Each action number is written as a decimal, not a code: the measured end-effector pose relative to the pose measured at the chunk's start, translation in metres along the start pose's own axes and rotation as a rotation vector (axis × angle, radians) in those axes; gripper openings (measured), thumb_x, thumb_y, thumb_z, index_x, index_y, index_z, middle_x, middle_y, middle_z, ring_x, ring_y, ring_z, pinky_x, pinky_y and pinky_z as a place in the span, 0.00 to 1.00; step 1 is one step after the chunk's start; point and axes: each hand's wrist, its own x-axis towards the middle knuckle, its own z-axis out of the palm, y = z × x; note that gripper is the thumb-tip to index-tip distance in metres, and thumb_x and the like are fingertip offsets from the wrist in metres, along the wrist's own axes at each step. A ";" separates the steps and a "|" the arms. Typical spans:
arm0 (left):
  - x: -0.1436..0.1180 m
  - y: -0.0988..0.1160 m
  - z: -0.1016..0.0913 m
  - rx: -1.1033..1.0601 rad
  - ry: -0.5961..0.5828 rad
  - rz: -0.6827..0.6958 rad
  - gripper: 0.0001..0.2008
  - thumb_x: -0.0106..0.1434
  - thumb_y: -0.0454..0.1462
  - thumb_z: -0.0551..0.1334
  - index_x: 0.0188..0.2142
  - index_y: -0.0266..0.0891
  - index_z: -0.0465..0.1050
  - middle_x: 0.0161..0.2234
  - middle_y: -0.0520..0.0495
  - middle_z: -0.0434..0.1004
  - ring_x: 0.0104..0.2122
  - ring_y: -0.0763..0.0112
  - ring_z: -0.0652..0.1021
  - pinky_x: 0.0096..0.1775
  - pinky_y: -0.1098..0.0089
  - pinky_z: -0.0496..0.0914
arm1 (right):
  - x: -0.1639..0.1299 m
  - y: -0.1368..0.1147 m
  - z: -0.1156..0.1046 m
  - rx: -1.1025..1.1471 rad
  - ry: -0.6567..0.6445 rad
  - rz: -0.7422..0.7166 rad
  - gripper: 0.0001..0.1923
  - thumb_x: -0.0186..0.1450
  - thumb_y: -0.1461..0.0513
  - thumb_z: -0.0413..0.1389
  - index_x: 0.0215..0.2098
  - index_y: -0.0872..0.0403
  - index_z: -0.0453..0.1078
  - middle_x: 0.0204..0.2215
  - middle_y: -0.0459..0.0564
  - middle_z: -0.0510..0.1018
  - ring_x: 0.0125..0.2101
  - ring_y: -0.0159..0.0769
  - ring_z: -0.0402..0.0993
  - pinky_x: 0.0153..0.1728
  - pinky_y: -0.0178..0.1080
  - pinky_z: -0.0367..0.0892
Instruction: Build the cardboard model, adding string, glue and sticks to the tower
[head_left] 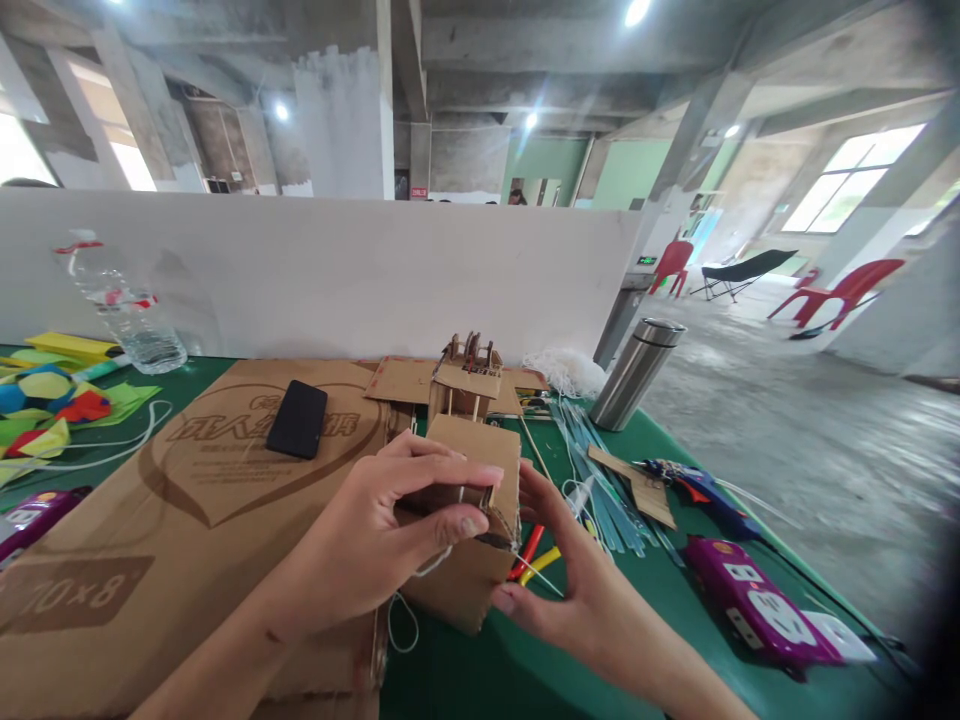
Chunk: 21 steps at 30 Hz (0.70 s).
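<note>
My left hand [375, 535] pinches the top of a small cardboard box model [480, 450] between thumb and forefinger, near its front corner. Cupped around the box's lower right side is my right hand [570, 590], its fingers touching the cardboard and a thin white string [401, 615] that hangs below. Behind the box stands a taller cardboard structure [466, 375] on thin wooden sticks. Everything rests on a large flattened cardboard sheet [135, 540] over a green table [675, 445].
A black phone [298, 419] lies on the cardboard sheet. A steel flask [637, 372] stands at the right, with blue glue sticks [600, 460], a glue gun [701, 490] and a purple power strip [757, 605]. A plastic bottle [124, 310] and coloured paper [52, 395] sit left. A white partition [337, 270] runs behind.
</note>
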 end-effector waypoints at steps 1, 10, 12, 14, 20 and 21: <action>0.000 0.000 0.000 -0.007 0.000 -0.015 0.12 0.65 0.41 0.65 0.48 0.51 0.79 0.44 0.44 0.77 0.46 0.62 0.78 0.39 0.68 0.78 | 0.000 0.000 0.000 0.001 -0.001 0.003 0.48 0.60 0.50 0.62 0.70 0.44 0.41 0.67 0.56 0.57 0.64 0.54 0.58 0.62 0.59 0.57; 0.000 0.002 0.000 -0.018 0.004 -0.047 0.12 0.64 0.42 0.65 0.47 0.52 0.80 0.44 0.44 0.76 0.43 0.64 0.79 0.37 0.70 0.78 | 0.000 0.002 -0.001 0.013 -0.013 0.021 0.49 0.60 0.50 0.63 0.71 0.43 0.41 0.68 0.56 0.57 0.65 0.54 0.55 0.63 0.61 0.54; 0.000 0.003 0.001 -0.017 0.014 -0.039 0.12 0.64 0.41 0.65 0.47 0.52 0.80 0.44 0.45 0.76 0.43 0.63 0.79 0.39 0.69 0.78 | 0.000 0.002 -0.001 0.020 -0.012 0.020 0.49 0.60 0.50 0.63 0.71 0.44 0.41 0.68 0.57 0.56 0.65 0.55 0.54 0.63 0.61 0.53; 0.000 0.003 0.001 -0.019 0.027 -0.033 0.12 0.63 0.41 0.66 0.46 0.52 0.80 0.43 0.45 0.77 0.44 0.61 0.78 0.39 0.68 0.78 | 0.000 0.002 -0.001 0.027 -0.015 0.021 0.49 0.60 0.50 0.63 0.70 0.44 0.41 0.68 0.56 0.56 0.66 0.54 0.53 0.63 0.61 0.52; 0.001 0.004 0.001 -0.001 0.017 -0.067 0.12 0.63 0.42 0.66 0.46 0.52 0.80 0.44 0.45 0.76 0.47 0.60 0.77 0.39 0.69 0.78 | 0.000 0.002 -0.001 0.033 -0.025 0.007 0.48 0.60 0.50 0.62 0.70 0.43 0.41 0.68 0.55 0.56 0.66 0.53 0.53 0.63 0.60 0.52; 0.000 0.003 0.001 0.002 0.015 -0.064 0.12 0.63 0.42 0.66 0.46 0.52 0.80 0.44 0.45 0.76 0.47 0.61 0.77 0.40 0.69 0.77 | 0.000 0.002 -0.001 0.034 -0.021 0.002 0.48 0.60 0.49 0.62 0.70 0.43 0.41 0.68 0.55 0.56 0.66 0.53 0.53 0.63 0.60 0.53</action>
